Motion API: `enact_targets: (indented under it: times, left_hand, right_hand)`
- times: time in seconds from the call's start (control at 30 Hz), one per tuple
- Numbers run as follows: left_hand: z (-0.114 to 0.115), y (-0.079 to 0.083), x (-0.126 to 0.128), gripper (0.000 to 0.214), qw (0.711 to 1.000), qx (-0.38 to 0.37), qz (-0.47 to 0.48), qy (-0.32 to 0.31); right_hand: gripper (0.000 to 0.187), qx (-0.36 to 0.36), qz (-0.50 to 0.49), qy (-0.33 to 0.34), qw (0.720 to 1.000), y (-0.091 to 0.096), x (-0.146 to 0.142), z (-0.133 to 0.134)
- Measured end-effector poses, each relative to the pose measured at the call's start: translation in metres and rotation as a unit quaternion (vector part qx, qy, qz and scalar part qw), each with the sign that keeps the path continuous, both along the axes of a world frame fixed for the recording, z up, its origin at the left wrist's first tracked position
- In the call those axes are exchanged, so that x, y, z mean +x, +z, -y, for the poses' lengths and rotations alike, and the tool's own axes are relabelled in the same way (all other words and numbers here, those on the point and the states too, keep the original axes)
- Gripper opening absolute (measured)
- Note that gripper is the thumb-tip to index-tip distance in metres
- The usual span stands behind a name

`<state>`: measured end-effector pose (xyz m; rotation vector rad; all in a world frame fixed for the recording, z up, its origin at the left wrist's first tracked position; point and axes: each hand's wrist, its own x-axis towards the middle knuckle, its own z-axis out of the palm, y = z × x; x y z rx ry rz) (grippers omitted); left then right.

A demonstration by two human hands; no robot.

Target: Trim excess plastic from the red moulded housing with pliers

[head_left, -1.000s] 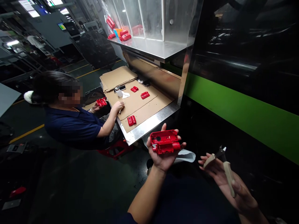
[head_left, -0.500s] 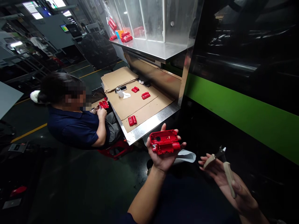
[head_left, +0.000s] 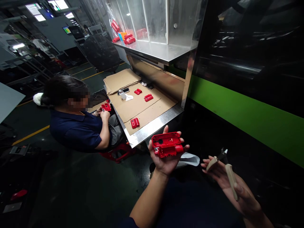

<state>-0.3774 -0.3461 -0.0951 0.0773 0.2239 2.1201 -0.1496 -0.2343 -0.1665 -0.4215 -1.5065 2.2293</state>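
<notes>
On the palm of my left hand [head_left: 163, 164] rests a red plastic housing [head_left: 167, 144], its hollow side up and a rounded section along the near side. My thumb and fingertips show around its edges. To the right, my right hand [head_left: 234, 186] holds a pair of cutting nippers [head_left: 222, 154] with beige handles. Their handles are spread apart across the fingers, and the metal jaws point up and away from me. The nippers and the red housing are apart.
A co-worker [head_left: 76, 123] sits at the left, holding another red part [head_left: 106, 107]. Cardboard [head_left: 135, 107] covers the metal-edged table, with several red parts, a small white bottle [head_left: 122, 94] and a phone. A white bag [head_left: 190, 159] hangs below my left hand. Above is a metal shelf [head_left: 156, 50].
My right hand has shifted very slightly to the left with the nippers. My left hand and the red housing stay almost in place.
</notes>
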Motion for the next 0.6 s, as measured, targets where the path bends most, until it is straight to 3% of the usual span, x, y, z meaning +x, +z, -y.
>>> enact_targets:
  times: [0.6]
  left_hand:
    - [0.0039, 0.002, 0.0027, 0.075, 1.0, -0.013, -0.003, -0.003]
  right_hand:
    - [0.065, 0.006, -0.003, 0.003, 1.0, 0.0004, 0.0023, 0.0034]
